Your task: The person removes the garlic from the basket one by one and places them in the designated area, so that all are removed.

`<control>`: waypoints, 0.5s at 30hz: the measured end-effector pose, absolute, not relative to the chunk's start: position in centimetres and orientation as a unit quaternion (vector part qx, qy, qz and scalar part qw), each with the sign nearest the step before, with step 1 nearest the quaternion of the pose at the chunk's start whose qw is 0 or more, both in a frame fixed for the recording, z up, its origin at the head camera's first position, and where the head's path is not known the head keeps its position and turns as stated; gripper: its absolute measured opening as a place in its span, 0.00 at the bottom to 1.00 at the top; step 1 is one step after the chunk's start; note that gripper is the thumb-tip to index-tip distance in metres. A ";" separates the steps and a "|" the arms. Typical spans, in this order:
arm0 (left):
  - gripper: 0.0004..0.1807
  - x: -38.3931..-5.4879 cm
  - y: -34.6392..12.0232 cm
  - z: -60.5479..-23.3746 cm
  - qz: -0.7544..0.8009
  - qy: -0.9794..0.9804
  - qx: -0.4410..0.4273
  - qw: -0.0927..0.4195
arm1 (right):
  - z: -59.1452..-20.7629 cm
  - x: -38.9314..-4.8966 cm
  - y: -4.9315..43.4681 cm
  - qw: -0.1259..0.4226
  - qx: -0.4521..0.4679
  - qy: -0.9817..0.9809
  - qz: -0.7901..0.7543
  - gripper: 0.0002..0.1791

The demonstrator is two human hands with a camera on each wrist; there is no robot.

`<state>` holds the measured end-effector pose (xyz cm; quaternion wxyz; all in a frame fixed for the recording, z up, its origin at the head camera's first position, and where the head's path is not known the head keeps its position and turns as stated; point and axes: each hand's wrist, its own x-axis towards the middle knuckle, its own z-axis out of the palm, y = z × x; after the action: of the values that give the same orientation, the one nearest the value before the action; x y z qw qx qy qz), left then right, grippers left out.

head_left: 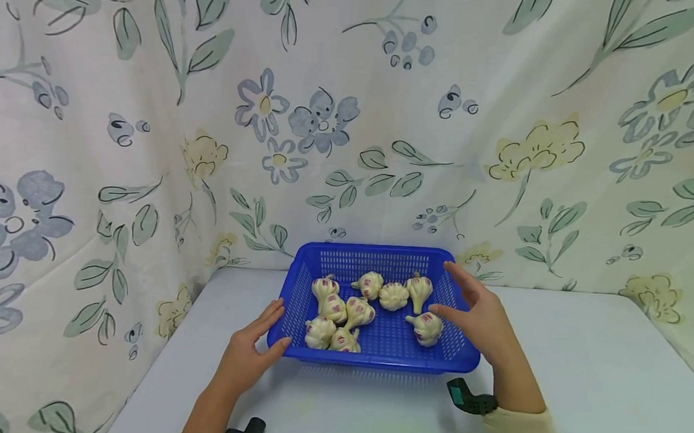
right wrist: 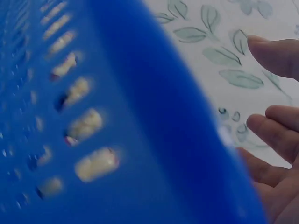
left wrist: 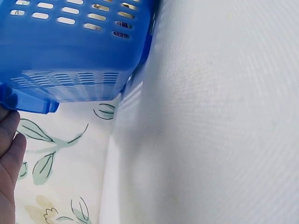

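A blue plastic basket [head_left: 375,362] with slotted walls holds several garlic bulbs [head_left: 394,297], cream with purple marks. More bulbs cluster in its left half than in its right. At the left front corner my left hand [head_left: 245,355] touches the rim with fingers extended, the thumb near the front edge. In the left wrist view the fingertips [left wrist: 11,135] meet the rim's underside. My right hand [head_left: 483,315] is at the right rim, its thumb and fingers spread apart and nothing gripped. One garlic bulb [head_left: 425,328] lies just below that thumb. The right wrist view shows the spread fingers [right wrist: 275,133] beside the basket wall.
A white tabletop [head_left: 581,359] lies under the basket. Behind and to the left hangs a floral cloth [head_left: 388,114], close to the basket's back edge. Dark wrist devices [head_left: 471,399] sit on both wrists.
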<state>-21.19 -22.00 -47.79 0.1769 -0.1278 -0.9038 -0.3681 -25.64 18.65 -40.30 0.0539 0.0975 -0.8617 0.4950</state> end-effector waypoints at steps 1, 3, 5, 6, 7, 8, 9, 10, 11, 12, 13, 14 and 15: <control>0.33 -21.2 -22.0 -47.8 -0.368 -0.904 -0.127 0.178 | -40.3 -25.6 18.3 0.046 0.102 -0.864 0.490 0.48; 0.33 -21.2 -22.0 -47.8 -0.367 -0.904 -0.127 0.180 | -40.4 -25.6 17.6 0.033 0.113 -0.865 0.488 0.47; 0.33 -21.2 -22.0 -47.8 -0.365 -0.904 -0.128 0.183 | -40.5 -25.6 17.0 0.023 0.117 -0.869 0.481 0.47; 0.33 -21.2 -22.0 -47.8 -0.364 -0.904 -0.128 0.184 | -40.6 -25.6 16.7 0.018 0.120 -0.870 0.477 0.46; 0.33 -21.2 -22.0 -47.8 -0.365 -0.904 -0.129 0.184 | -40.7 -25.6 16.4 0.013 0.118 -0.874 0.472 0.46; 0.33 -21.2 -22.0 -47.7 -0.365 -0.903 -0.130 0.184 | -40.8 -25.5 16.2 0.009 0.115 -0.877 0.466 0.46; 0.33 -21.2 -22.0 -47.7 -0.365 -0.903 -0.131 0.184 | -40.9 -25.5 15.9 0.005 0.109 -0.881 0.460 0.46; 0.33 -21.2 -22.0 -47.7 -0.365 -0.903 -0.132 0.183 | -41.0 -25.5 15.8 0.002 0.106 -0.885 0.453 0.46; 0.33 -21.2 -22.1 -47.7 -0.367 -0.903 -0.132 0.182 | -41.1 -25.5 15.6 -0.004 0.102 -0.887 0.449 0.46; 0.33 -21.2 -22.1 -47.7 -0.367 -0.903 -0.132 0.180 | -41.2 -25.6 15.5 -0.008 0.101 -0.889 0.446 0.46; 0.33 -21.2 -22.1 -47.7 -0.367 -0.903 -0.132 0.179 | -41.3 -25.6 15.4 -0.013 0.097 -0.891 0.444 0.46; 0.33 -21.2 -22.1 -47.8 -0.366 -0.903 -0.133 0.179 | -41.5 -25.6 15.3 -0.017 0.098 -0.891 0.443 0.47; 0.33 -21.2 -22.1 -47.8 -0.365 -0.904 -0.133 0.177 | -41.6 -25.6 15.2 -0.020 0.098 -0.891 0.444 0.47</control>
<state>-21.23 -22.09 -47.77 0.1774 -0.1331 -0.9040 -0.3655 -25.63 15.24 -41.58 -0.0205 0.0976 -0.8906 0.4437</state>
